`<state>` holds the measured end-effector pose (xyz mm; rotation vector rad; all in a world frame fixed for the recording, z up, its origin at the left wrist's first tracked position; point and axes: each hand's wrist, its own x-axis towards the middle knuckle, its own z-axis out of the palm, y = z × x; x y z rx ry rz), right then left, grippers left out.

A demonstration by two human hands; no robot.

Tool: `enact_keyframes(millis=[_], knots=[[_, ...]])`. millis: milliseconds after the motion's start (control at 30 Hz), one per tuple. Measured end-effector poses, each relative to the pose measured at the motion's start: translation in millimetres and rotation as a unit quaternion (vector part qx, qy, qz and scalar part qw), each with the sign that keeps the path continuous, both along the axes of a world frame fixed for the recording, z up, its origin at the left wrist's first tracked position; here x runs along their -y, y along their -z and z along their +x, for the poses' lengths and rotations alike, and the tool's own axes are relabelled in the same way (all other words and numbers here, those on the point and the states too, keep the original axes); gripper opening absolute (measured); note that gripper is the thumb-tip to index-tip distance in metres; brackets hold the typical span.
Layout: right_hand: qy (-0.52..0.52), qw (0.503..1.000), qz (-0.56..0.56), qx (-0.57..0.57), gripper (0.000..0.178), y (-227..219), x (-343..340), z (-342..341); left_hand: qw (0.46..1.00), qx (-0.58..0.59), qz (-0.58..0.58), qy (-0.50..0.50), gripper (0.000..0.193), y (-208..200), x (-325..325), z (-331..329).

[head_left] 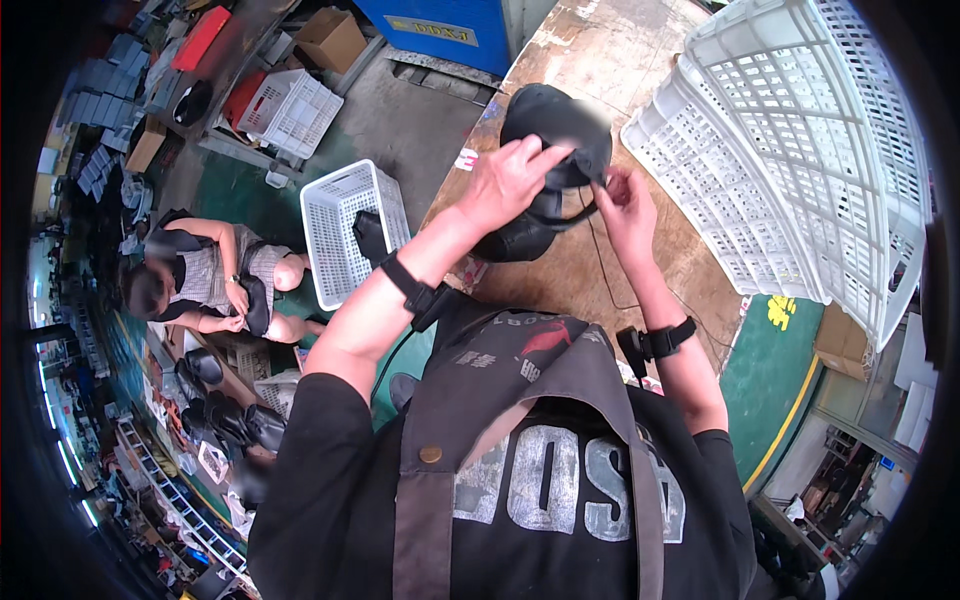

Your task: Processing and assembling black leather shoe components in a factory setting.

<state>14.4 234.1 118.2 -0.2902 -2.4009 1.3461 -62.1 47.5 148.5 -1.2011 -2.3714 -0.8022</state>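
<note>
Holding black shoe (pixel 545 160), left hand (pixel 507 180) grip closed over it; right hand (pixel 625 205) pinching its edge

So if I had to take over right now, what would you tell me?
Left hand: grip on top of the black shoe, pressing it down on the worn table.
Right hand: fingers pinching a thin black lace or thread at the shoe's side.
Nearby: large white crate on the table to the right, small white basket on the floor to the left, another person seated there with a dark shoe.
Done: shoe is in hand.
Left: I cannot tell how far the lace work has got.
</note>
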Motion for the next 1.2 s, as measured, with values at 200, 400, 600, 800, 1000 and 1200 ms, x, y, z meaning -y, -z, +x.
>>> enact_keyframes(millis=[200,400,600,800,1000,1200], knots=[[0.012,0.998,-0.058,0.001,0.033,15.2,-18.9,-23.3,1.000,0.011,0.007,-0.018,0.042,25.3,-35.6,-58.2],[0.015,0.996,-0.014,0.087,0.029,54.5,-32.4,20.9,0.998,0.045,-0.032,-0.034,0.034,84.1,-50.5,-75.2],[0.008,0.985,0.006,0.171,0.027,89.5,-43.1,60.9,0.997,0.037,-0.032,-0.060,0.035,82.9,-61.7,-82.3],[-0.012,0.960,0.043,0.277,0.027,123.8,-67.5,91.5,0.975,0.152,-0.155,-0.045,0.047,93.0,-60.9,-80.6],[-0.045,0.889,0.257,0.376,0.025,137.8,-69.0,120.2,0.993,0.113,-0.008,-0.027,0.043,114.3,-40.2,-56.5],[-0.112,0.875,0.235,0.408,0.024,148.1,-68.3,130.3,0.978,0.189,-0.042,0.071,0.019,118.6,-21.4,0.7]])
